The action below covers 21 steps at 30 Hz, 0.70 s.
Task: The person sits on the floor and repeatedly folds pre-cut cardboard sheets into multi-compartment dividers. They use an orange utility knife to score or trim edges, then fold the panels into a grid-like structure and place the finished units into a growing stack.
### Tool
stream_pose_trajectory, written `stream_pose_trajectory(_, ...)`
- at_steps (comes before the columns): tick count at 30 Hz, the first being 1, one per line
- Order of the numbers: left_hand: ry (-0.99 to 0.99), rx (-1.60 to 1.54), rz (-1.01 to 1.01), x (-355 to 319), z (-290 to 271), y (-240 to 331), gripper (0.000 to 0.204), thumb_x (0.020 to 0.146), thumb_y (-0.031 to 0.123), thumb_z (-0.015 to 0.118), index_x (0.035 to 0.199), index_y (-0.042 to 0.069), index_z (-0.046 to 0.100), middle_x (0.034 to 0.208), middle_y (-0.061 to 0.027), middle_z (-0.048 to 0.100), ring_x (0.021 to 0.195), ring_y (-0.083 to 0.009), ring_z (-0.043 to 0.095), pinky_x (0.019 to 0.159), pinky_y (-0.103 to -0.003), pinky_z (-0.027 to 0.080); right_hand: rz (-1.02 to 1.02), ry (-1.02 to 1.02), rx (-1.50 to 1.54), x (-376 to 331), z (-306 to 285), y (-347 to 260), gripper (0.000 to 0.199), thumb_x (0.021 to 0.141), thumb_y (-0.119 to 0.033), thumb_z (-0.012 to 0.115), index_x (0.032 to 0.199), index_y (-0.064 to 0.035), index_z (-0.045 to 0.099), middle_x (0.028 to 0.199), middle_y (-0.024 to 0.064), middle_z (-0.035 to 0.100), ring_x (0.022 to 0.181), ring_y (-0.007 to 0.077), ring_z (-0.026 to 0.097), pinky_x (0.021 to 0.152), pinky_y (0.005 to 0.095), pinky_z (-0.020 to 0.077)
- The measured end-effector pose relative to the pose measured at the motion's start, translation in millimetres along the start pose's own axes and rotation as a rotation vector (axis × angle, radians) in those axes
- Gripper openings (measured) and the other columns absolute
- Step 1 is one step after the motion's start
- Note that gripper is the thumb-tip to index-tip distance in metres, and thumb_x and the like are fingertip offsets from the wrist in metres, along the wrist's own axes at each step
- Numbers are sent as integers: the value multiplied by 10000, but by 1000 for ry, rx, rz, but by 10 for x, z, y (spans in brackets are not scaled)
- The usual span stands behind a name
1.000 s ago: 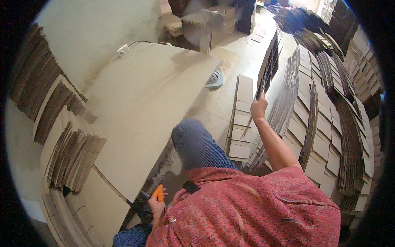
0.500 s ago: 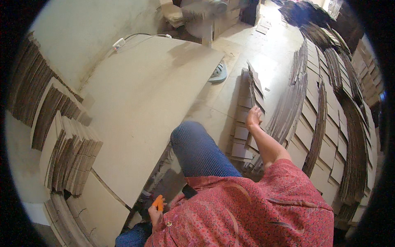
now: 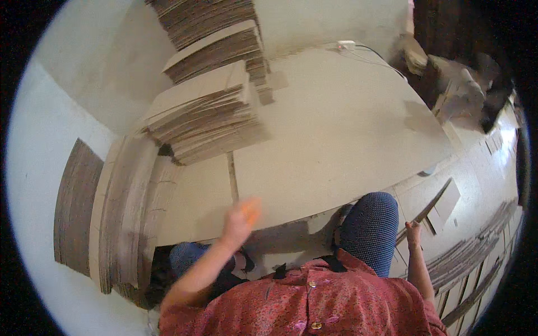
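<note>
Over the near edge of the board-topped table, my left hand is smeared by motion, its fingers closed around a small orange object. What kind of object that is cannot be made out. Down at the right, my right hand grips the near end of a bunch of thin cardboard pieces. They stand tilted beside my knee, low over the floor. Left of my left hand, on the table, sits a pile of flat cardboard sheets.
More cardboard stacks line the wall behind, and upright bundles stand at the left. A white power socket with a cable lies at the table's back. Rows of overlapping cardboard cover the floor at right.
My view has swung left toward the table and stacks. My left hand has risen from beside my lap to the table edge with the orange object. My right hand stays at the cardboard pieces.
</note>
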<state>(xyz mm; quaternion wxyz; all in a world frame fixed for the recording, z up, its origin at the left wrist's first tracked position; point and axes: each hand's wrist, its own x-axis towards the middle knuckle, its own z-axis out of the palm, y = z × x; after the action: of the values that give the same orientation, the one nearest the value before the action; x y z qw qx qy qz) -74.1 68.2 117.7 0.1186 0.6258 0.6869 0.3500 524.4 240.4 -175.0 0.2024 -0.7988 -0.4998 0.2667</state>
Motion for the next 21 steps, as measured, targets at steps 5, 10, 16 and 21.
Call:
stream_pose_trajectory(5,364,426,206,1250,-850,-60,505,844,170,612,1281,0,426,1323,-203,425,1224,-348,405,1028,-411,324,-290,130,708,-580,-238,-1467,369,883,-121,584,1205,44,511,1083,140,620,1001,213,578,862,315,461)
stream_pose_trajectory(10,369,808,88,2217,-1181,-94,657,863,294,591,1387,51,278,1434,-180,273,1317,-355,257,1069,-411,254,-700,173,713,-1587,-832,-2836,286,903,-46,520,1184,-1,550,1021,140,639,958,207,604,874,307,458)
stream_pose_trajectory(16,66,744,9,2668,-1463,-248,312,862,208,553,1136,59,535,1032,-228,579,921,-389,559,767,-458,458,-905,-139,651,-2224,-648,-3221,216,864,-5,541,1072,9,596,869,113,677,806,176,646,756,288,498)
stream_pose_trajectory(21,244,624,67,2707,-1496,-241,162,823,123,544,922,50,649,808,-198,631,788,-379,592,686,-464,472,-1017,-229,596,-2368,-534,-3318,186,822,4,579,1004,25,613,788,140,676,704,204,669,631,274,509)
